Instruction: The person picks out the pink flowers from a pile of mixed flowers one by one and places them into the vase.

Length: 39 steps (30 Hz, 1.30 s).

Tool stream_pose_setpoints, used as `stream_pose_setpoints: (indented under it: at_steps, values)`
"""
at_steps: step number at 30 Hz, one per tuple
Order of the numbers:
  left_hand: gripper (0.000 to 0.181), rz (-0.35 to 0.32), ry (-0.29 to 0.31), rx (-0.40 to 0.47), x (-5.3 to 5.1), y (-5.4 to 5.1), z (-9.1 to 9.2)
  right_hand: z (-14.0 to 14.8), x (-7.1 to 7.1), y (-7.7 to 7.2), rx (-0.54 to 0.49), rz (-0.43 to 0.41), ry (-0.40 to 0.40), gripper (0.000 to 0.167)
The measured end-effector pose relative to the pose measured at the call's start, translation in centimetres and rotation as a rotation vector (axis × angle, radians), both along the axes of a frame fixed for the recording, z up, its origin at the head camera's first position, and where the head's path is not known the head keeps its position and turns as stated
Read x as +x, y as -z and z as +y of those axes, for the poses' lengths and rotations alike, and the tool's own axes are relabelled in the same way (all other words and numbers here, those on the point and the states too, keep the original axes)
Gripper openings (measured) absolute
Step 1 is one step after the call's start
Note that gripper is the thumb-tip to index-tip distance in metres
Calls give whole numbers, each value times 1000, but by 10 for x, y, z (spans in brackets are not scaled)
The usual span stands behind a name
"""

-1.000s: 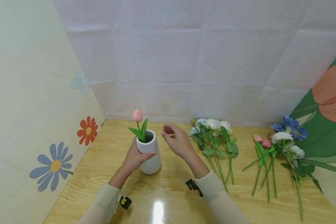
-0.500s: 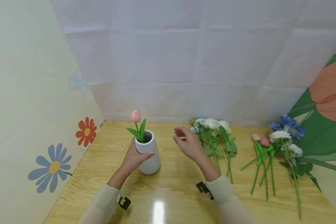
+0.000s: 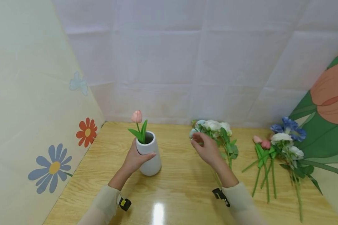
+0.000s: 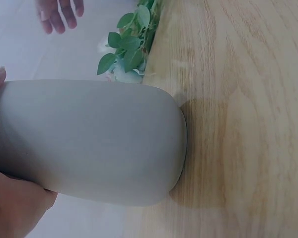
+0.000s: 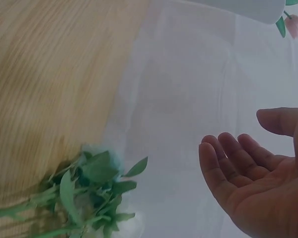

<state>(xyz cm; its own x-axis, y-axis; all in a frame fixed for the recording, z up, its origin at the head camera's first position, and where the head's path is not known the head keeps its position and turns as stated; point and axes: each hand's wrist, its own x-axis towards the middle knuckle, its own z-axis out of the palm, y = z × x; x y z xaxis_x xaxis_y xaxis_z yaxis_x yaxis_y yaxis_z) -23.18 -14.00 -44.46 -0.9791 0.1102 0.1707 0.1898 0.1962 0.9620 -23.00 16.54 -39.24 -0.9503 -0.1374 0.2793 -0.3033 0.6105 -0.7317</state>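
A white vase (image 3: 151,161) stands upright on the wooden table, and one pink tulip (image 3: 136,117) with green leaves rises from its mouth. My left hand (image 3: 135,157) grips the vase near the rim, thumb across the front; the left wrist view shows the vase body (image 4: 99,141) with its base on the table. My right hand (image 3: 207,149) is in the air over the white roses (image 3: 214,125), partly hiding their stems and leaves. In the right wrist view its fingers (image 5: 216,173) are loosely bent with nothing between them, apart from the rose leaves (image 5: 97,178).
Farther right on the table (image 3: 174,193) lie several pink tulips (image 3: 266,144) with crossed stems. Beside them are more white flowers (image 3: 281,137) and a blue flower (image 3: 291,128). A pale cloth (image 3: 163,62) hangs behind the table, and a wall with painted flowers (image 3: 55,168) borders the left.
My right hand has moved right, away from the vase to over the white roses. My left hand still holds the vase, which has stayed in place with the tulip in it.
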Motion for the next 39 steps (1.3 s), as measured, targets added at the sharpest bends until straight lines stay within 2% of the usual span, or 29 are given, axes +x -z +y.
stream_pose_setpoints:
  at_steps: [16,25,39]
  values:
    - [86,13,8,3,1,0,-1,47,13,10,72,-88,61,41]
    - [87,2,9,3,1,-1,0,78,24,20,149,-159,133,48]
    - [87,-3,12,-3,2,-3,0,120,35,38,206,-199,176,51]
